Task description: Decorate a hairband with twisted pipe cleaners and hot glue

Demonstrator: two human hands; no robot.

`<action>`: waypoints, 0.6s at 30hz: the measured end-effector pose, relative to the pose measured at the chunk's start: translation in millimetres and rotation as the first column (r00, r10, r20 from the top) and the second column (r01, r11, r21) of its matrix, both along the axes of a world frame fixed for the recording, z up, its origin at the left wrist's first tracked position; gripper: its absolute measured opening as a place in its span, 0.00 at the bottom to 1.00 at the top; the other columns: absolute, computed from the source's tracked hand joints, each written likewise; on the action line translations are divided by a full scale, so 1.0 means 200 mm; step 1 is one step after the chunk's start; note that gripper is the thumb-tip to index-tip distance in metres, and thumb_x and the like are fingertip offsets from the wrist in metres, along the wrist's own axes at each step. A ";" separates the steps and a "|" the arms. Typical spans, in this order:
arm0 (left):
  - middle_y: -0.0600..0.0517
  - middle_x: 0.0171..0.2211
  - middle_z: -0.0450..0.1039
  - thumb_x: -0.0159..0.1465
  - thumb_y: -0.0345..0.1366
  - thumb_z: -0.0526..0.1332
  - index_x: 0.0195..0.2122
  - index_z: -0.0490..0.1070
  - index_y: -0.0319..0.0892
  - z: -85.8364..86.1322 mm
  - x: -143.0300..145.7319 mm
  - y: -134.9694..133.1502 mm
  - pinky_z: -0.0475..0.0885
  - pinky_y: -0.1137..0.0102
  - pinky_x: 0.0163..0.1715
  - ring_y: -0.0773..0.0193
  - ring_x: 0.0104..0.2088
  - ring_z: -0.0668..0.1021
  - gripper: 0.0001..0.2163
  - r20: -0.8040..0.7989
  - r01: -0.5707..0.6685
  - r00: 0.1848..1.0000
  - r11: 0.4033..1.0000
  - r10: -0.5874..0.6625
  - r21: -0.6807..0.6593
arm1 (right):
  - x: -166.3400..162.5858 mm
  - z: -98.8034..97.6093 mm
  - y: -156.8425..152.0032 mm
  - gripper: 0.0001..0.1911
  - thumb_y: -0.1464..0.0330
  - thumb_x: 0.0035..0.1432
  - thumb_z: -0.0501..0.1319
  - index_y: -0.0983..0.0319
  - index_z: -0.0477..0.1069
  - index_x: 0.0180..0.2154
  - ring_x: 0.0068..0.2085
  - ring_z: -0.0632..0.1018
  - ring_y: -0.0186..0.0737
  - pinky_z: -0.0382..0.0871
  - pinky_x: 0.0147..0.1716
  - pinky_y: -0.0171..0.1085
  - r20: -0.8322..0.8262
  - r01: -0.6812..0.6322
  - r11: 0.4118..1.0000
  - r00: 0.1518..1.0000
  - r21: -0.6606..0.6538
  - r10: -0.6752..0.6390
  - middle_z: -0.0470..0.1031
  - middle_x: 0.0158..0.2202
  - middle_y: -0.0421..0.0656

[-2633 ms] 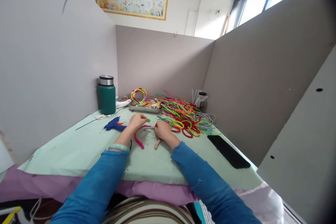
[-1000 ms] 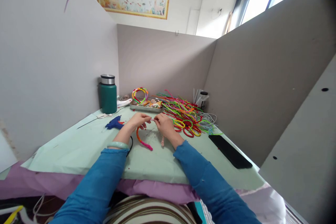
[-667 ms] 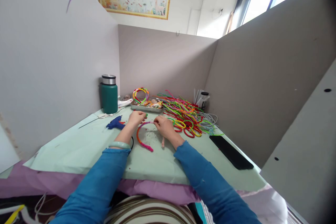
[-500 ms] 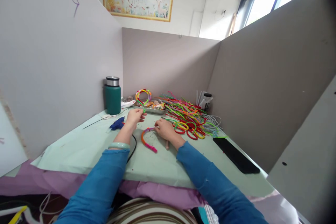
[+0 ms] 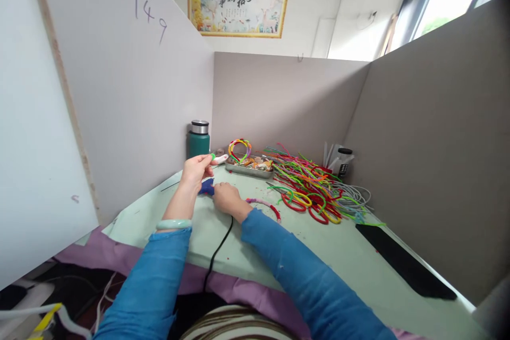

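Note:
My left hand (image 5: 196, 170) is raised above the table and pinches a small green piece (image 5: 213, 156) between its fingertips. My right hand (image 5: 224, 197) has reached left and is closed over the blue glue gun (image 5: 206, 187), whose black cord (image 5: 217, 251) runs toward me over the table edge. A half-wrapped headband (image 5: 266, 205) in red, pink and orange lies on the pale green mat (image 5: 342, 255) just right of my right wrist, with neither hand on it.
A green flask (image 5: 198, 139) stands at the back left. A metal tray (image 5: 250, 168) with a striped hoop (image 5: 239, 149) sits behind. A heap of coloured pipe cleaners and hoops (image 5: 314, 190) fills the back right. A black phone (image 5: 404, 261) lies at right. Partition walls enclose the desk.
My right hand let go of the headband and moved left onto the glue gun. My left hand lifted up with the green piece. The camera turned left.

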State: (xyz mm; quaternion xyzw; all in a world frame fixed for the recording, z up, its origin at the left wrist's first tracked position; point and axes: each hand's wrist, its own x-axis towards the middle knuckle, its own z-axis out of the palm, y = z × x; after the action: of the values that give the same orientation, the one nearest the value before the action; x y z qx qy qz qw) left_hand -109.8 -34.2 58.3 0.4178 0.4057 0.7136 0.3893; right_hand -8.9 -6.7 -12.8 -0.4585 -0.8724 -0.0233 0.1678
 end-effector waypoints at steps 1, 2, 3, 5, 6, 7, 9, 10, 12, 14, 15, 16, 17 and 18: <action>0.53 0.22 0.72 0.54 0.33 0.61 0.29 0.69 0.35 0.01 -0.01 -0.01 0.63 0.77 0.13 0.76 0.13 0.65 0.05 -0.002 -0.023 1.000 0.999 0.023 0.030 | 0.02 0.00 0.01 0.13 0.69 0.55 0.56 0.66 0.70 0.42 0.44 0.74 0.47 0.67 0.41 0.41 -0.091 0.021 0.999 0.996 -0.045 -0.025 0.74 0.43 0.52; 0.53 0.21 0.71 0.54 0.33 0.61 0.29 0.69 0.35 0.02 -0.02 -0.02 0.62 0.77 0.13 0.76 0.13 0.65 0.05 0.000 -0.044 0.999 0.997 0.044 0.057 | 0.05 0.01 0.03 0.13 0.69 0.55 0.55 0.65 0.69 0.43 0.43 0.74 0.46 0.68 0.40 0.40 -0.213 0.027 0.995 0.976 -0.100 -0.048 0.74 0.42 0.51; 0.54 0.21 0.71 0.54 0.33 0.61 0.28 0.69 0.35 0.03 -0.02 -0.03 0.62 0.77 0.13 0.76 0.13 0.64 0.05 0.006 -0.065 0.998 0.995 0.065 0.080 | 0.08 0.02 0.04 0.14 0.69 0.55 0.55 0.65 0.68 0.43 0.42 0.74 0.45 0.68 0.39 0.40 -0.358 0.013 0.987 0.931 -0.161 -0.070 0.74 0.41 0.50; 0.54 0.20 0.70 0.54 0.34 0.62 0.28 0.69 0.36 0.04 -0.03 -0.03 0.61 0.78 0.13 0.76 0.13 0.64 0.06 0.029 -0.102 0.995 0.990 0.099 0.101 | 0.15 0.06 0.05 0.15 0.70 0.54 0.54 0.63 0.66 0.45 0.37 0.75 0.40 0.70 0.32 0.36 -0.666 -0.088 0.951 0.733 -0.296 -0.139 0.74 0.37 0.46; 0.54 0.20 0.70 0.53 0.35 0.62 0.29 0.69 0.36 0.05 -0.03 -0.03 0.61 0.78 0.13 0.77 0.13 0.64 0.07 0.047 -0.120 0.992 0.988 0.116 0.098 | 0.18 0.08 0.05 0.15 0.69 0.54 0.53 0.62 0.65 0.45 0.35 0.74 0.37 0.69 0.28 0.34 -0.797 -0.189 0.931 0.585 -0.313 -0.149 0.73 0.36 0.44; 0.54 0.21 0.71 0.53 0.35 0.62 0.29 0.68 0.36 0.05 -0.02 -0.02 0.60 0.78 0.13 0.77 0.13 0.64 0.07 0.066 -0.135 0.989 0.987 0.129 0.085 | 0.22 0.11 0.04 0.15 0.69 0.53 0.54 0.62 0.65 0.44 0.34 0.74 0.36 0.68 0.25 0.32 -0.888 -0.309 0.903 0.437 -0.298 -0.144 0.72 0.34 0.43; 0.54 0.22 0.71 0.53 0.36 0.63 0.30 0.69 0.36 0.05 0.01 0.02 0.60 0.78 0.13 0.77 0.13 0.64 0.08 0.066 -0.128 0.990 0.991 0.126 0.035 | 0.30 0.15 0.01 0.12 0.69 0.49 0.56 0.62 0.66 0.38 0.31 0.73 0.34 0.65 0.21 0.30 -0.976 -0.480 0.851 0.145 -0.215 -0.164 0.71 0.32 0.41; 0.53 0.22 0.72 0.53 0.36 0.64 0.30 0.69 0.36 0.04 0.04 0.04 0.61 0.77 0.14 0.77 0.13 0.64 0.08 0.034 -0.094 0.995 0.996 0.093 0.007 | 0.34 0.17 -0.01 0.10 0.69 0.47 0.57 0.61 0.65 0.36 0.31 0.72 0.33 0.64 0.20 0.29 -0.981 -0.543 0.820 0.030 -0.177 -0.192 0.71 0.31 0.40; 0.52 0.24 0.73 0.51 0.36 0.65 0.30 0.70 0.36 0.01 0.10 0.09 0.62 0.77 0.15 0.77 0.13 0.65 0.09 -0.037 0.020 0.999 0.997 -0.023 -0.081 | 0.42 0.19 -0.06 0.09 0.68 0.45 0.60 0.61 0.64 0.32 0.29 0.72 0.31 0.60 0.17 0.28 -0.969 -0.609 0.782 -0.090 -0.131 -0.232 0.70 0.30 0.39; 0.52 0.24 0.74 0.51 0.35 0.66 0.31 0.70 0.37 -0.04 0.16 0.14 0.63 0.76 0.16 0.76 0.14 0.65 0.10 -0.066 0.092 0.992 0.983 -0.104 -0.161 | 0.49 0.17 -0.11 0.11 0.65 0.46 0.62 0.62 0.64 0.32 0.26 0.70 0.30 0.58 0.16 0.28 -0.967 -0.633 0.762 -0.079 -0.138 -0.241 0.69 0.27 0.38; 0.51 0.25 0.74 0.50 0.35 0.67 0.31 0.70 0.36 -0.08 0.18 0.16 0.64 0.75 0.16 0.76 0.14 0.65 0.10 -0.068 0.111 0.990 0.973 -0.127 -0.202 | 0.52 0.16 -0.13 0.12 0.62 0.47 0.62 0.61 0.65 0.33 0.25 0.69 0.29 0.56 0.16 0.27 -0.968 -0.643 0.749 -0.045 -0.160 -0.246 0.68 0.26 0.38; 0.50 0.26 0.75 0.50 0.35 0.67 0.31 0.70 0.36 -0.11 0.20 0.17 0.64 0.75 0.16 0.76 0.14 0.65 0.10 -0.057 0.132 0.987 0.962 -0.150 -0.241 | 0.54 0.14 -0.15 0.15 0.60 0.48 0.62 0.61 0.66 0.35 0.23 0.68 0.29 0.54 0.14 0.27 -0.966 -0.639 0.744 -0.013 -0.192 -0.260 0.68 0.24 0.37; 0.50 0.26 0.75 0.51 0.34 0.66 0.31 0.70 0.37 -0.14 0.21 0.19 0.64 0.76 0.17 0.76 0.14 0.65 0.09 -0.037 0.149 0.986 0.953 -0.164 -0.264 | 0.56 0.11 -0.16 0.17 0.58 0.48 0.63 0.62 0.67 0.37 0.22 0.67 0.28 0.53 0.14 0.27 -0.960 -0.635 0.739 0.017 -0.226 -0.279 0.67 0.23 0.36; 0.50 0.26 0.75 0.52 0.33 0.66 0.31 0.69 0.37 -0.17 0.22 0.20 0.64 0.76 0.17 0.77 0.14 0.66 0.08 -0.017 0.155 0.986 0.944 -0.167 -0.291 | 0.57 0.09 -0.16 0.19 0.57 0.47 0.63 0.62 0.67 0.37 0.21 0.66 0.28 0.51 0.13 0.27 -0.954 -0.625 0.736 0.048 -0.260 -0.296 0.66 0.23 0.36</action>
State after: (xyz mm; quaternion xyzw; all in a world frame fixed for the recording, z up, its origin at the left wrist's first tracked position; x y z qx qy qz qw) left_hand -65.5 5.5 23.7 0.4031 0.4778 0.6039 0.4945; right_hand 105.5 -39.6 5.3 -0.2536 -0.5108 0.6138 0.5459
